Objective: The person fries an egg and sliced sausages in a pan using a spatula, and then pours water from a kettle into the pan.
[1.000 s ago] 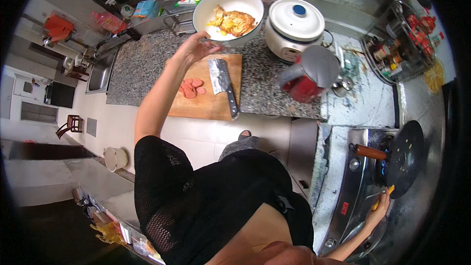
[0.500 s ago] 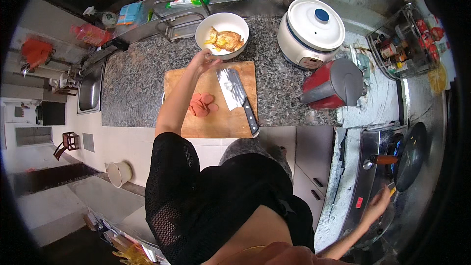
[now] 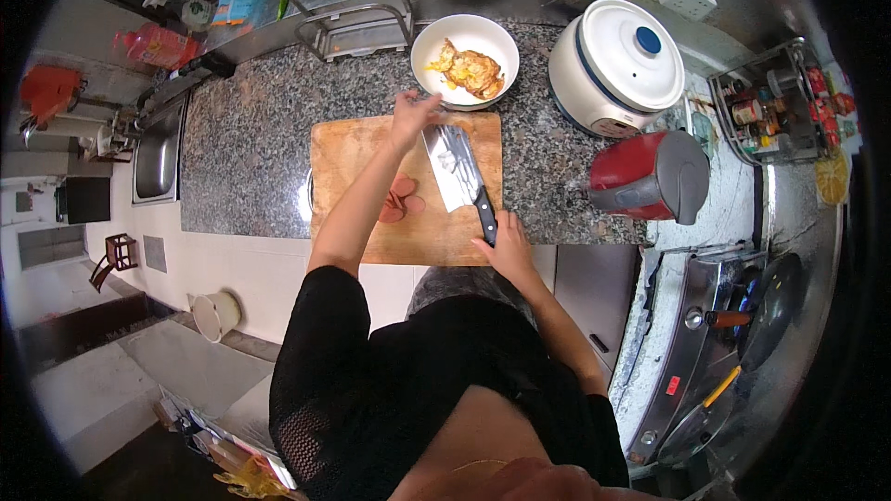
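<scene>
The left fingers (image 3: 427, 112) are slack and clasp nothing that I can see, raised by the near left edge of a white bowl (image 3: 432, 35); I can't tell from here whether they brush its rim. The bowl sits on the speckled surface (image 3: 251, 139) just beyond those fingers, with a browned, yellowish piece of egg (image 3: 473, 72) inside. The right fingers (image 3: 502, 221) are at the black handle of a cleaver (image 3: 459, 172), though I can't make out whether they have closed around it. Its blade lies away from them on a wooden cutting board (image 3: 343, 148). Left of the right fingers, round pink slices (image 3: 414, 204) lie on the board, partly hidden by the left forearm (image 3: 364, 199). Off to those fingers' right stands a red and grey kettle (image 3: 640, 167), with a white lidded cooker (image 3: 574, 83) beyond it.
</scene>
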